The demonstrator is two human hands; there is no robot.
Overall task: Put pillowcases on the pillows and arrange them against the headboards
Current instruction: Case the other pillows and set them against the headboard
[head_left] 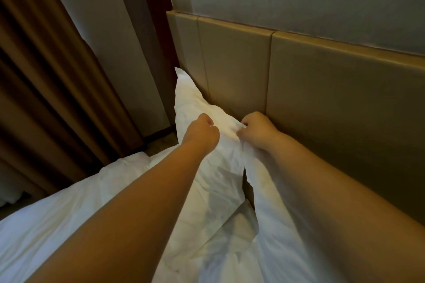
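Just one pillow (190, 103) in left hand (203, 132) and right hand (257, 131), beside one headboard (322, 99)

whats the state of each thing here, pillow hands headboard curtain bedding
headboard: padded panels, upright against the wall
pillow: white, standing on edge, leaning against the headboard's left end
left hand: curled, gripping the pillow's fabric
right hand: curled, pinching the pillow's fabric
curtain: hanging in folds
bedding: white, wrinkled

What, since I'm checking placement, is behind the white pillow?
The tan headboard stands behind the pillow, gripped by the left hand and right hand; the pillow hides its base.
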